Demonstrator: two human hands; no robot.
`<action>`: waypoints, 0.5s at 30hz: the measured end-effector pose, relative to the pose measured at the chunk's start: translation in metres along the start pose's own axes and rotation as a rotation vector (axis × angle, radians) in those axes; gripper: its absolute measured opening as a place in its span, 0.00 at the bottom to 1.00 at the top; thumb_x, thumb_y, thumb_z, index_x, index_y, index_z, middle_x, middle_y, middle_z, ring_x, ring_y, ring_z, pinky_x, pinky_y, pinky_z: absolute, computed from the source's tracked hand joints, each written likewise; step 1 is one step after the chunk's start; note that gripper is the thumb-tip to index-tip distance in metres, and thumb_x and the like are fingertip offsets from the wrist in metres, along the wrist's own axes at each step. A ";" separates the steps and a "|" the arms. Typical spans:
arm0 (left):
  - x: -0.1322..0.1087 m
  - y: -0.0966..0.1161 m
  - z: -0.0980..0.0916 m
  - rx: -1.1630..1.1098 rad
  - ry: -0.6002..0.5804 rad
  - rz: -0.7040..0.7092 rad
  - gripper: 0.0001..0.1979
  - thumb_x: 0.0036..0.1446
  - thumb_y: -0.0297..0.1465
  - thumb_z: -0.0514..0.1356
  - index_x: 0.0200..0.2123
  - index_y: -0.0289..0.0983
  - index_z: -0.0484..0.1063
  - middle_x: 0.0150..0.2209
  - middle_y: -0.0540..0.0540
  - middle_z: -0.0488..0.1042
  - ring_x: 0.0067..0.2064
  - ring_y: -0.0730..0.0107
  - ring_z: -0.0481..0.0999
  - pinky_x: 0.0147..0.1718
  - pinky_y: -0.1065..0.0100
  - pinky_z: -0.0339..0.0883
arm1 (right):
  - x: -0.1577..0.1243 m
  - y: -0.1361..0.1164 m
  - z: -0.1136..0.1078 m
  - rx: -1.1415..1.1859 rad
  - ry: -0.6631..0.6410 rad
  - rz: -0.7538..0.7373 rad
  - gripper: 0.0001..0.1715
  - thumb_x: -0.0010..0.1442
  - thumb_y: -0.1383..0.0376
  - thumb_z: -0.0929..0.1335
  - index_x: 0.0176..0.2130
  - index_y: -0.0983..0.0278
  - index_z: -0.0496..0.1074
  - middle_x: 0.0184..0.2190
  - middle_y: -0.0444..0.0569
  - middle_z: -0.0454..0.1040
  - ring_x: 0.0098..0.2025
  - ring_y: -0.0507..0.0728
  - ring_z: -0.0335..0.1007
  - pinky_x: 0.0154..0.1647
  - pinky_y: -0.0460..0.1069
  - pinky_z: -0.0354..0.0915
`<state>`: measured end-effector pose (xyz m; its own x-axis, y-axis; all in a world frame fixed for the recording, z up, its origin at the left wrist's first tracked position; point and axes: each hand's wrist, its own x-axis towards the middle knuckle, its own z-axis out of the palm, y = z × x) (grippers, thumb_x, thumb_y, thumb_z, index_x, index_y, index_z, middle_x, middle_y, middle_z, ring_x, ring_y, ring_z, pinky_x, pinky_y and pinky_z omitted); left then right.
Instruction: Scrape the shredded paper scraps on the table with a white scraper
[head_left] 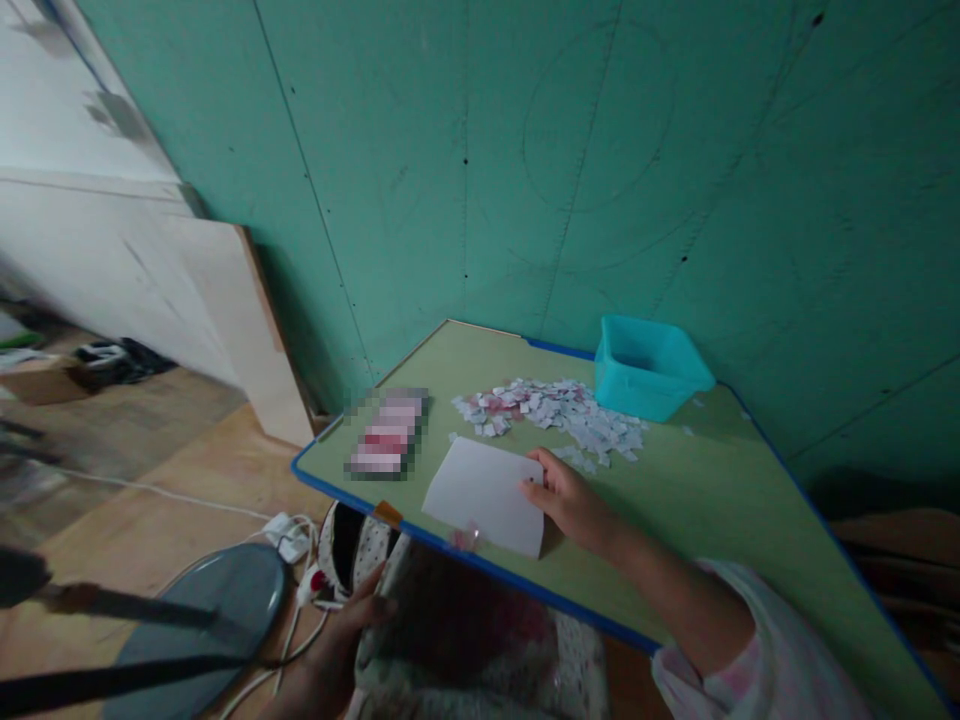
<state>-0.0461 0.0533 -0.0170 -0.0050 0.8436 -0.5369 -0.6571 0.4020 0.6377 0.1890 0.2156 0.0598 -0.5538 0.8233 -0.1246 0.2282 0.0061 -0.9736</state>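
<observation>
My right hand pinches the right edge of a white sheet of paper, thumb on top, over the table's front part. The sheet is slightly bent. Below the front edge, my left hand is closed at the left rim of a dotted fabric container with a dark, pinkish inside; its fingers are dim and partly hidden. Behind the paper lies a spread heap of small white and pinkish paper pieces. A small clear, pinkish scrap is at the front edge.
A turquoise plastic bin stands at the table's back right. A blurred-out phone-like object lies on the left of the green, blue-edged table. A grey round stool, white cables and a power strip are at lower left.
</observation>
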 end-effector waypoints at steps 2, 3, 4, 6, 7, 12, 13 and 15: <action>0.002 -0.002 0.000 0.015 0.020 0.007 0.27 0.44 0.24 0.62 0.51 0.35 0.70 0.31 0.45 0.82 0.40 0.52 0.80 0.37 0.61 0.71 | -0.002 -0.003 0.002 -0.009 -0.005 0.003 0.10 0.55 0.60 0.63 0.37 0.61 0.59 0.28 0.43 0.67 0.28 0.52 0.64 0.27 0.47 0.58; 0.003 -0.003 -0.001 0.011 0.048 0.006 0.29 0.43 0.24 0.63 0.52 0.35 0.69 0.31 0.44 0.82 0.40 0.52 0.80 0.37 0.61 0.71 | -0.003 -0.004 0.003 -0.009 -0.008 0.005 0.10 0.55 0.60 0.63 0.37 0.61 0.58 0.28 0.43 0.67 0.28 0.51 0.64 0.27 0.47 0.58; 0.004 -0.004 -0.001 0.002 0.081 0.000 0.30 0.41 0.24 0.63 0.52 0.34 0.68 0.31 0.44 0.82 0.40 0.51 0.80 0.37 0.60 0.72 | -0.004 -0.005 0.004 -0.006 -0.009 0.006 0.10 0.55 0.60 0.63 0.37 0.61 0.58 0.27 0.43 0.66 0.28 0.51 0.64 0.26 0.46 0.58; 0.006 -0.005 -0.003 -0.020 0.139 -0.008 0.31 0.39 0.24 0.64 0.51 0.35 0.69 0.30 0.45 0.82 0.39 0.49 0.80 0.37 0.59 0.71 | -0.005 -0.006 0.005 0.007 -0.014 0.007 0.10 0.54 0.60 0.63 0.36 0.61 0.58 0.26 0.42 0.65 0.27 0.51 0.63 0.26 0.46 0.58; 0.006 -0.006 -0.003 -0.024 0.152 -0.004 0.30 0.39 0.24 0.64 0.50 0.35 0.70 0.30 0.46 0.82 0.40 0.49 0.80 0.37 0.59 0.71 | -0.006 -0.007 0.006 0.015 -0.015 0.008 0.10 0.54 0.60 0.64 0.36 0.61 0.58 0.26 0.42 0.65 0.27 0.51 0.62 0.26 0.46 0.57; 0.004 -0.005 -0.002 -0.053 0.083 -0.032 0.22 0.39 0.26 0.65 0.42 0.38 0.74 0.31 0.48 0.82 0.43 0.45 0.78 0.38 0.58 0.70 | -0.007 -0.006 0.007 0.032 -0.018 0.020 0.12 0.54 0.60 0.65 0.38 0.61 0.59 0.26 0.41 0.65 0.26 0.51 0.62 0.25 0.46 0.57; 0.004 -0.004 -0.001 -0.068 0.082 -0.033 0.21 0.38 0.27 0.65 0.41 0.38 0.75 0.30 0.49 0.82 0.44 0.45 0.78 0.38 0.59 0.70 | -0.007 -0.006 0.007 0.043 -0.022 0.020 0.13 0.54 0.60 0.65 0.38 0.61 0.59 0.26 0.42 0.65 0.27 0.51 0.62 0.26 0.46 0.57; 0.005 -0.004 0.001 -0.096 0.094 -0.025 0.21 0.38 0.26 0.65 0.41 0.38 0.75 0.28 0.50 0.82 0.44 0.47 0.78 0.38 0.61 0.70 | -0.008 -0.005 0.008 0.072 -0.039 0.021 0.13 0.54 0.59 0.65 0.38 0.61 0.59 0.27 0.42 0.66 0.27 0.51 0.62 0.26 0.46 0.58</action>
<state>-0.0429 0.0559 -0.0220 -0.0555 0.7948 -0.6043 -0.7270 0.3827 0.5701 0.1857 0.2045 0.0638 -0.5806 0.8000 -0.1513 0.1824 -0.0533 -0.9818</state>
